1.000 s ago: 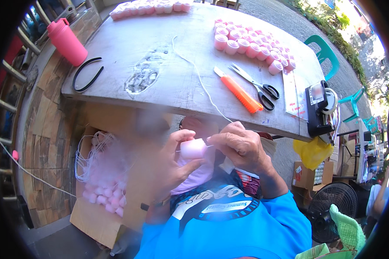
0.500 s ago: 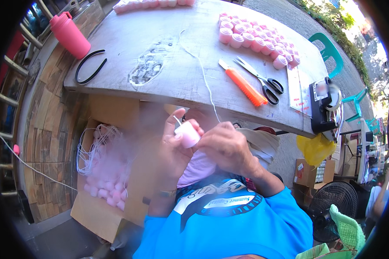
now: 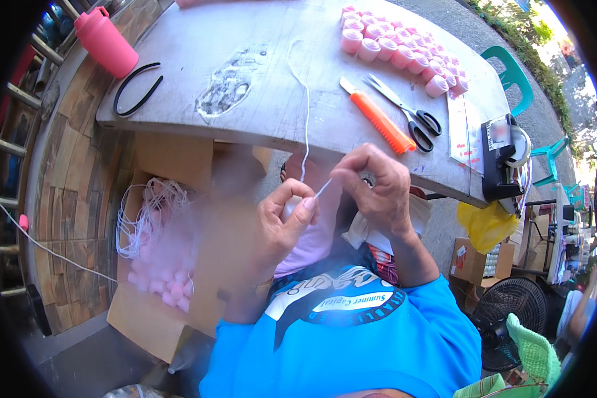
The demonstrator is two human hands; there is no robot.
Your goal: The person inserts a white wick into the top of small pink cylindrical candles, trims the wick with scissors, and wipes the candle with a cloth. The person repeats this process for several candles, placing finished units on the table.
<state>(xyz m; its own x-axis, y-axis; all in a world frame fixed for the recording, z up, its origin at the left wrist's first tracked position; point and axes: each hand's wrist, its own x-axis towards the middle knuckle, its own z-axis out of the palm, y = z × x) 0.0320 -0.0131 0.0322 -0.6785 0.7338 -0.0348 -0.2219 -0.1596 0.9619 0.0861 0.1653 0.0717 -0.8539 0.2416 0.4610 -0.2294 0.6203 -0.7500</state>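
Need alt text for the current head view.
A person's left hand holds a pale piece, mostly hidden; the right hand pinches a white string between them. Beyond, a table bears pink cylinders, an orange cutter and scissors; a box of pink pieces stands open at left.

matt cord (image 3: 306,119), smooth plastic bottle (image 3: 107,44), rough-patched tabletop (image 3: 169,86), cardboard box (image 3: 146,325).

the right fingers (image 3: 353,160) have risen, stretching white string (image 3: 323,189).

I am viewing a knife (image 3: 381,123) lying left of scissors (image 3: 405,107) on the table (image 3: 245,33). Cylinders (image 3: 404,56) are standing behind both; a cord (image 3: 308,119) is crossing the front edge farther left. A box (image 3: 149,325) is standing lower, at left.
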